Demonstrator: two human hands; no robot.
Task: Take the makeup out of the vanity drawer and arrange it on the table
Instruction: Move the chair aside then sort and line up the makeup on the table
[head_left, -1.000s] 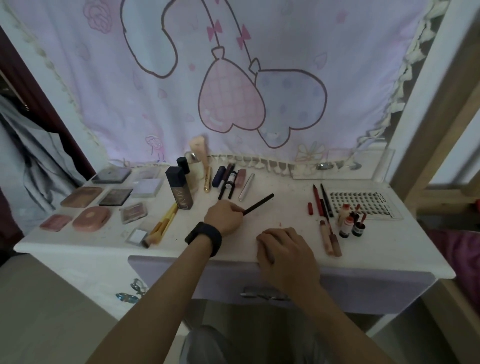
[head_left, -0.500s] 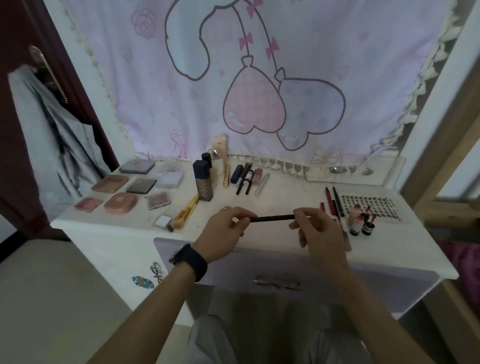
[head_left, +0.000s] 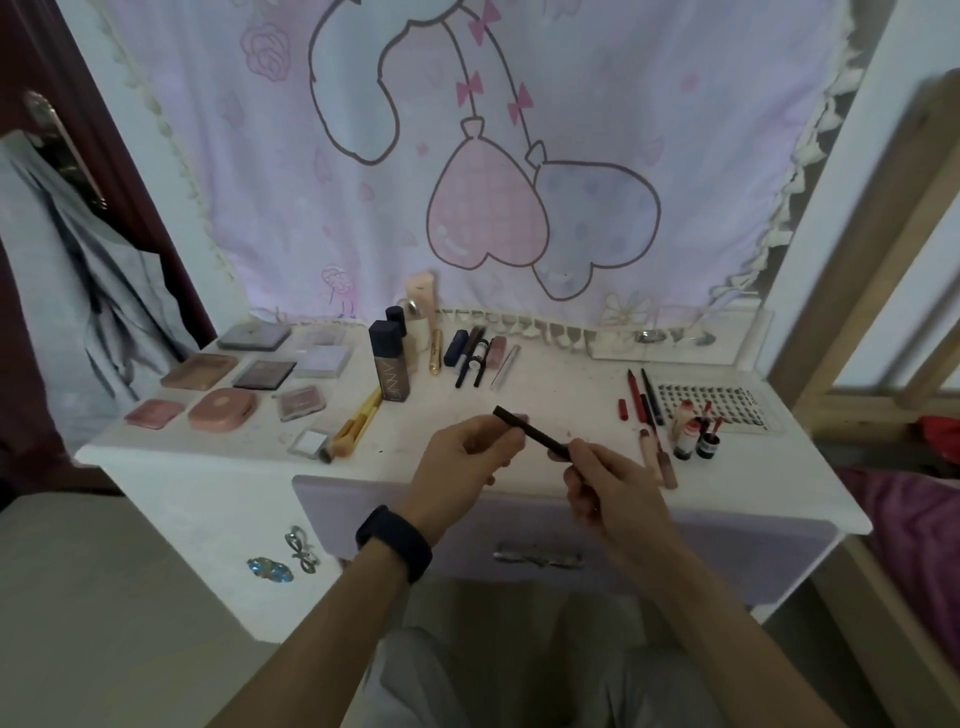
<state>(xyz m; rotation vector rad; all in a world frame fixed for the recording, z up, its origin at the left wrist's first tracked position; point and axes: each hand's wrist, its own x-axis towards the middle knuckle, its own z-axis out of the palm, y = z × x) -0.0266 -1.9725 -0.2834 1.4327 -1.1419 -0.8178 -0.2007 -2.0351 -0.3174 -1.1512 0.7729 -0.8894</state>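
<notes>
A thin black makeup pencil (head_left: 530, 434) hangs just above the white vanity table (head_left: 218, 462), tilted down to the right. My right hand (head_left: 605, 483) grips its lower end. My left hand (head_left: 465, 457), with a dark wristband, touches the upper end with its fingertips. The lilac vanity drawer (head_left: 727, 551) below my hands looks pushed in, its silver handle (head_left: 537, 556) facing me. Several compacts (head_left: 221, 408) lie at the table's left. A dark foundation bottle (head_left: 389, 366) and a row of tubes (head_left: 475, 353) stand behind my hands.
Red and black pencils (head_left: 641, 395), small bottles (head_left: 696, 439) and a lash tray (head_left: 719, 402) lie at the right. Brushes (head_left: 356, 426) rest left of centre. A cartoon curtain (head_left: 519, 156) hangs behind the table. A wooden frame (head_left: 862, 260) stands at the right, grey clothing (head_left: 93, 291) at the left.
My left hand lifted the pencil off the table, my right hand rose from the table edge and took its other end. The pencil has tilted from level to sloping down right.
</notes>
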